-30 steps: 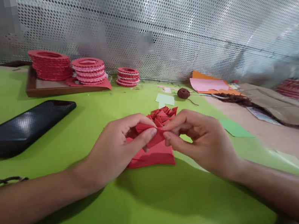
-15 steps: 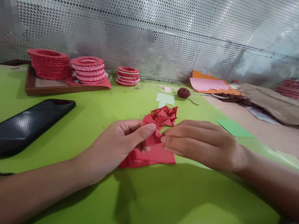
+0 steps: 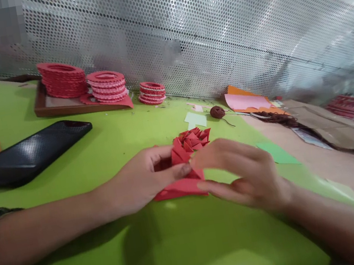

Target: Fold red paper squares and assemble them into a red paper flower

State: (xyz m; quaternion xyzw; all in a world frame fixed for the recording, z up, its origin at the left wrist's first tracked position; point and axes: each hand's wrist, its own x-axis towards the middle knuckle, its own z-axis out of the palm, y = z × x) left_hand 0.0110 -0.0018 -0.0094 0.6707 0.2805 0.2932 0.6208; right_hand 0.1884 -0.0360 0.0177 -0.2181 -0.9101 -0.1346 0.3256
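Observation:
My left hand (image 3: 140, 179) pinches a folded piece of red paper (image 3: 179, 153) between its thumb and fingers, low over the table. At its right edge is my right hand (image 3: 244, 168), slightly blurred, with the thumb spread from the fingers. The right fingertips are close to the held piece; whether they touch it I cannot tell. Beneath both hands lies a stack of red paper (image 3: 181, 189), partly covered by the left hand. Just behind them sits a pile of pointed, folded red paper pieces (image 3: 198, 135).
A black phone (image 3: 31, 152) lies at left. Farther back are a brown tray (image 3: 67, 109) with stacked red rings (image 3: 63, 81), a smaller ring stack (image 3: 152, 93) and a brown yarn ball (image 3: 217, 112). Green paper (image 3: 278, 153) lies at right. A perforated metal panel (image 3: 146, 29) rises behind.
My right thumb has parted from its fingers and dropped lower, towards the red stack. My left hand has shifted slightly down, still gripping the red paper.

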